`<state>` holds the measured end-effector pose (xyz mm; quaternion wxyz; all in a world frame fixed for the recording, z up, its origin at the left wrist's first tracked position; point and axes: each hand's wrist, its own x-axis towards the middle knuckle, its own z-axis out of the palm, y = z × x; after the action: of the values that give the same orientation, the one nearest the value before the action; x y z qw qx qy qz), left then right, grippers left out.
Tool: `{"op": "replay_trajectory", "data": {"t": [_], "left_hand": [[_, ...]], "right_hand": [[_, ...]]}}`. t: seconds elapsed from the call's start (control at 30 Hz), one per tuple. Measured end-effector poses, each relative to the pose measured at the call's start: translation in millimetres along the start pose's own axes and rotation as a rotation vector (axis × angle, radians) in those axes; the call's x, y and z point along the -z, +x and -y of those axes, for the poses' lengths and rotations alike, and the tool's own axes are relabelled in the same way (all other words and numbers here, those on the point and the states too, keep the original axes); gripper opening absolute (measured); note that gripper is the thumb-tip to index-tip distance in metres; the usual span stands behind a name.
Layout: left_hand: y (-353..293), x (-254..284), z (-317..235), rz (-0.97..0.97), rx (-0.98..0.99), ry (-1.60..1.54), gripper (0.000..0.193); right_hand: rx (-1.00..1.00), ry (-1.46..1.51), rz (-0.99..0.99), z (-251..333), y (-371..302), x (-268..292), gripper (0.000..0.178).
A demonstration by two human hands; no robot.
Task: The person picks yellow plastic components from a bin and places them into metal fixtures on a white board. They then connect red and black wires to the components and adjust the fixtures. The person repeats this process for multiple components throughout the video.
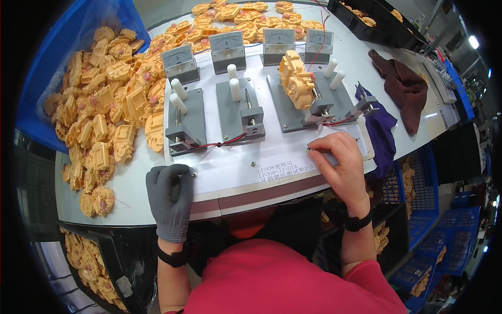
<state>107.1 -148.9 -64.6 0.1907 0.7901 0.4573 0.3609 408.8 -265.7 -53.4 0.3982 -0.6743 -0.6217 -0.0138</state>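
My left hand, in a grey knitted glove, rests at the near left edge of the test board with its fingers curled under. Beside its fingertips is a small metal screw; whatever the fingers may hold is hidden. My bare right hand lies at the board's near right, thumb and forefinger drawn together over a small metal piece too tiny to name. Beyond it, an orange-yellow plastic gearbox housing sits upright on the right grey test fixture. The left fixture and middle fixture carry white pegs without a housing.
Several analog panel meters line the back of the board. A heap of yellow housings spills from a blue bin at left. On the right lie a purple cloth and a brown cloth. A black tray stands far right.
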Motion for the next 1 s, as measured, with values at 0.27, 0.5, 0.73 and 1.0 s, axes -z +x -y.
{"op": "replay_trajectory", "data": {"t": [0.27, 0.5, 0.73, 1.0], "left_hand": [[0.0, -0.3, -1.1, -0.007, 0.003, 0.0, 0.014], [-0.3, 0.3, -1.7, -0.003, 0.013, -0.01, 0.014], [-0.3, 0.6, -2.3, 0.001, 0.018, -0.004, 0.014], [-0.2, -0.5, 1.6, -0.007, -0.005, -0.019, 0.015]], "right_hand": [[0.01, -0.004, -0.004, -1.2, -0.2, -0.9, 0.01], [0.014, -0.007, -0.004, -1.4, 0.0, -1.2, 0.008], [-0.005, -0.042, -0.014, 2.4, 1.6, -3.1, 0.007], [-0.036, -0.015, 0.001, 3.7, 2.1, -3.1, 0.005]]}}
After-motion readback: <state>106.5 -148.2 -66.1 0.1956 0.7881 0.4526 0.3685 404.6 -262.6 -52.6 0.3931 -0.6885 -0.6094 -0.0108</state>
